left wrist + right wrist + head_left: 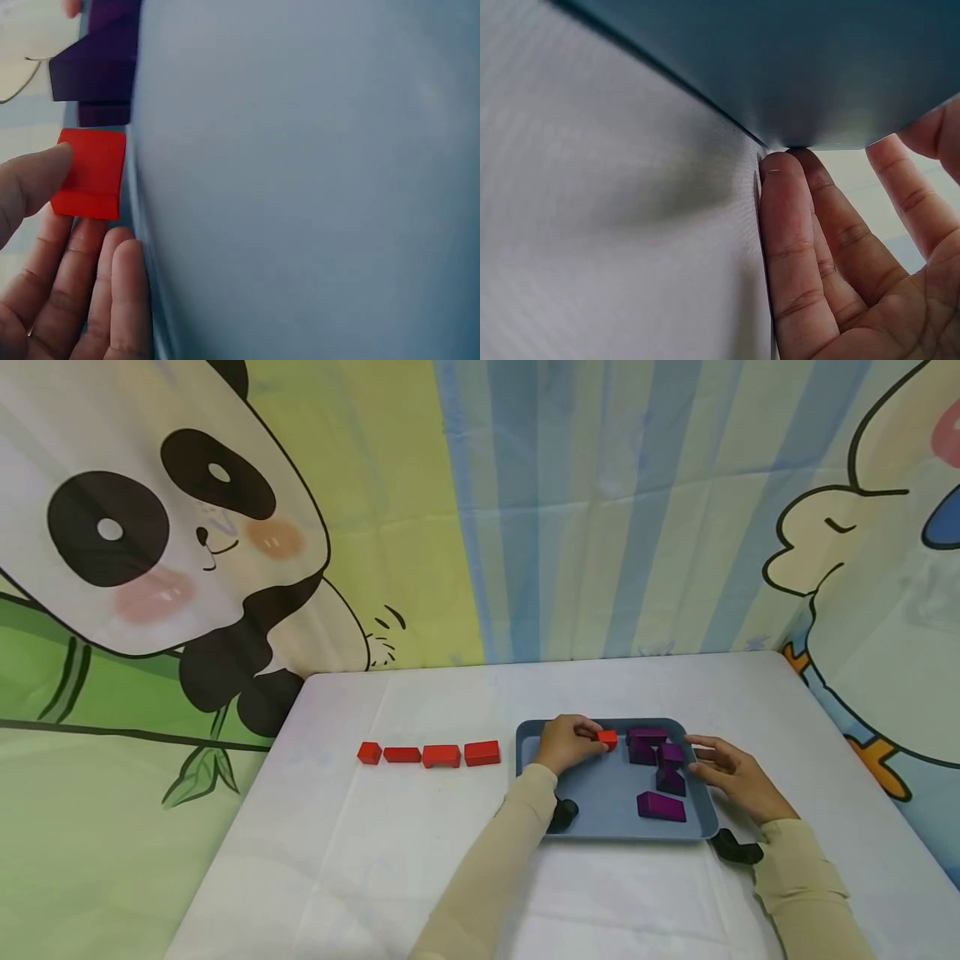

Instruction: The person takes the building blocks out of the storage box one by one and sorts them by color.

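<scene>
My left hand [566,742] pinches a small red block [607,740] between thumb and fingers, over the back part of a blue-grey tray [600,822]. In the left wrist view the thumb lies on the red block's [94,165] face, with fingers beneath it. Several purple blocks [662,807] sit in the right part of the tray, some stacked or touching. My right hand [742,777] is at the tray's right side. In the right wrist view its fairly straight fingers [791,240] touch the tray's outer wall [817,90] near the tabletop.
A row of red blocks [441,756] lies on the white table [390,877] left of the tray. Black wrist devices [737,847] are on both wrists. A printed cloth backdrop [562,510] with cartoon animals stands behind the table.
</scene>
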Demonstrator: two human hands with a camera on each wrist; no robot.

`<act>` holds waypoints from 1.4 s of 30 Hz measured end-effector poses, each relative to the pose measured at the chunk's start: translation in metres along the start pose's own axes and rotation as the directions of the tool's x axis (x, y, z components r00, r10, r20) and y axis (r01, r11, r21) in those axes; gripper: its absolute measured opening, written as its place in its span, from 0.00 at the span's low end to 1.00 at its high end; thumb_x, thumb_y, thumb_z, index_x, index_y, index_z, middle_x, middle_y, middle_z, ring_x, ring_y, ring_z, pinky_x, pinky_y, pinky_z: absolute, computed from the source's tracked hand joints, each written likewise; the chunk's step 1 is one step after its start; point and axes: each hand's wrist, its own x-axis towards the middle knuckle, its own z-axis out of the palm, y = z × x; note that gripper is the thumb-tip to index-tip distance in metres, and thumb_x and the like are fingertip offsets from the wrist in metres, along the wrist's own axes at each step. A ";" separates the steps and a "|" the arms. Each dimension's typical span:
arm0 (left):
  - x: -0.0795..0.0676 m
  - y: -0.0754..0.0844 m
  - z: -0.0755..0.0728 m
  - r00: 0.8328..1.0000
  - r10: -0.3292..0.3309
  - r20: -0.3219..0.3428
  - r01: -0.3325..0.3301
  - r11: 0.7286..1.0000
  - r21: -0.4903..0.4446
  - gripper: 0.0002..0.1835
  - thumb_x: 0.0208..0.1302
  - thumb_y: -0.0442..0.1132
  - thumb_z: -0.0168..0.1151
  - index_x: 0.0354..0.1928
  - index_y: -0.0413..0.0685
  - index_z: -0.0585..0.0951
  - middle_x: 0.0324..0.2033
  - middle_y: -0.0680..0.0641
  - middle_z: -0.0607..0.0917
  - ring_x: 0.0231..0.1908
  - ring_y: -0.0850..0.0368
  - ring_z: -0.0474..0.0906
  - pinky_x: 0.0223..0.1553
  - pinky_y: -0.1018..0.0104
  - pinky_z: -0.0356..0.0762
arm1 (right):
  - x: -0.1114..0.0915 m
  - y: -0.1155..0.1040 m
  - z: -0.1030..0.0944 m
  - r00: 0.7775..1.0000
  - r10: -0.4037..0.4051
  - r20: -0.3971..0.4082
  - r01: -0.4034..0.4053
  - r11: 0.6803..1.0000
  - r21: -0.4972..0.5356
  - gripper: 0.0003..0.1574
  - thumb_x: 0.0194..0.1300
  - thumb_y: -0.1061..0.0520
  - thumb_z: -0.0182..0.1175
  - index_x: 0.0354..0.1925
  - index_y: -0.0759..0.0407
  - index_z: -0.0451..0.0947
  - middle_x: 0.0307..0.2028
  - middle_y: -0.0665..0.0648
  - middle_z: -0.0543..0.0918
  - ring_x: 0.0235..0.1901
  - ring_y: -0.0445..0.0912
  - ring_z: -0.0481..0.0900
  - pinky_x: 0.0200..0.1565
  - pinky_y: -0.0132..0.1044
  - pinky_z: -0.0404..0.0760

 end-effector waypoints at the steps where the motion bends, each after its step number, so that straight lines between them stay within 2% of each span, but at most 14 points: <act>1: -0.001 0.001 -0.001 1.000 0.002 0.007 -0.002 1.000 -0.011 0.11 0.59 0.35 0.84 0.43 0.48 0.93 0.34 0.55 0.91 0.32 0.68 0.80 0.37 0.74 0.80 | 0.000 0.000 0.000 1.000 0.000 -0.001 0.000 1.000 -0.003 0.40 0.84 0.51 0.59 0.81 0.69 0.59 0.72 0.84 0.68 0.68 0.78 0.72 0.61 0.65 0.82; 4: -0.004 0.004 -0.005 0.999 0.012 0.031 -0.010 0.999 -0.041 0.11 0.60 0.35 0.83 0.44 0.47 0.93 0.34 0.55 0.91 0.32 0.67 0.80 0.35 0.73 0.80 | 0.000 -0.001 0.001 1.000 0.002 -0.001 -0.002 1.000 -0.005 0.40 0.84 0.51 0.59 0.81 0.69 0.59 0.72 0.84 0.67 0.68 0.78 0.72 0.61 0.65 0.82; 7: -0.007 0.010 -0.011 0.998 0.030 0.057 -0.027 0.998 -0.056 0.10 0.62 0.35 0.82 0.44 0.47 0.92 0.34 0.55 0.91 0.32 0.66 0.81 0.33 0.72 0.79 | 0.000 -0.001 0.001 1.000 0.007 -0.003 -0.007 1.000 -0.006 0.40 0.85 0.51 0.59 0.82 0.68 0.58 0.72 0.84 0.67 0.68 0.79 0.71 0.62 0.70 0.79; 10: -0.010 0.014 -0.017 0.996 0.047 0.078 -0.042 0.997 -0.064 0.10 0.62 0.35 0.81 0.45 0.47 0.92 0.34 0.55 0.91 0.33 0.66 0.81 0.33 0.72 0.79 | 0.000 -0.001 0.000 1.000 0.015 -0.004 -0.015 1.000 -0.005 0.41 0.85 0.50 0.59 0.82 0.68 0.58 0.73 0.84 0.66 0.69 0.79 0.70 0.64 0.74 0.76; 13: -0.014 0.019 -0.023 0.992 0.065 0.105 -0.055 0.994 -0.092 0.11 0.63 0.36 0.81 0.46 0.47 0.92 0.35 0.55 0.91 0.34 0.65 0.82 0.35 0.71 0.80 | -0.001 -0.002 0.000 1.000 0.016 -0.006 -0.016 1.000 -0.013 0.41 0.85 0.50 0.59 0.82 0.68 0.58 0.73 0.84 0.66 0.69 0.79 0.70 0.63 0.72 0.77; 16: -0.019 0.025 -0.032 0.985 0.100 0.144 -0.081 0.988 -0.131 0.12 0.64 0.36 0.81 0.48 0.45 0.91 0.38 0.54 0.91 0.36 0.65 0.83 0.39 0.71 0.83 | -0.002 -0.002 -0.001 1.000 0.009 -0.008 -0.010 1.000 -0.026 0.40 0.85 0.50 0.59 0.82 0.68 0.59 0.72 0.84 0.67 0.68 0.78 0.71 0.61 0.66 0.82; 21: -0.031 0.033 -0.048 0.966 0.174 0.191 -0.138 0.972 -0.190 0.13 0.67 0.37 0.79 0.52 0.46 0.91 0.42 0.55 0.91 0.42 0.66 0.84 0.44 0.70 0.83 | -0.002 -0.002 -0.002 1.000 0.006 -0.007 -0.006 0.999 -0.039 0.41 0.84 0.50 0.59 0.81 0.68 0.59 0.71 0.83 0.68 0.67 0.76 0.74 0.55 0.46 0.85; 26: -0.042 0.035 -0.067 0.955 0.239 0.177 -0.196 0.953 -0.230 0.15 0.67 0.39 0.79 0.54 0.50 0.91 0.44 0.56 0.91 0.46 0.64 0.84 0.46 0.67 0.82 | -0.002 0.000 -0.002 1.000 0.001 -0.007 -0.002 0.999 -0.039 0.40 0.84 0.50 0.60 0.81 0.68 0.60 0.71 0.83 0.69 0.66 0.74 0.75 0.51 0.36 0.83; 31: -0.048 0.031 -0.089 0.944 0.291 0.154 -0.249 0.937 -0.243 0.16 0.68 0.38 0.78 0.57 0.48 0.90 0.47 0.53 0.91 0.48 0.62 0.85 0.51 0.64 0.83 | -0.002 0.000 -0.002 1.000 -0.010 0.000 0.010 1.000 -0.027 0.40 0.84 0.51 0.59 0.81 0.69 0.59 0.71 0.83 0.70 0.66 0.73 0.75 0.48 0.27 0.81; 35: -0.053 0.024 -0.107 0.948 0.289 0.134 -0.253 0.938 -0.237 0.17 0.70 0.38 0.76 0.58 0.47 0.89 0.48 0.51 0.91 0.50 0.60 0.85 0.55 0.63 0.83 | -0.002 -0.002 -0.002 1.000 -0.007 0.000 0.007 1.000 -0.021 0.40 0.84 0.51 0.60 0.81 0.69 0.59 0.71 0.83 0.69 0.67 0.75 0.74 0.49 0.30 0.81; 42: -0.064 0.004 -0.134 0.959 0.272 0.083 -0.248 0.943 -0.222 0.19 0.72 0.37 0.74 0.62 0.44 0.87 0.54 0.46 0.91 0.57 0.53 0.85 0.56 0.60 0.85 | -0.001 -0.002 -0.001 1.000 0.004 0.004 -0.003 1.000 -0.028 0.41 0.84 0.51 0.59 0.81 0.69 0.59 0.71 0.83 0.69 0.67 0.76 0.74 0.55 0.45 0.85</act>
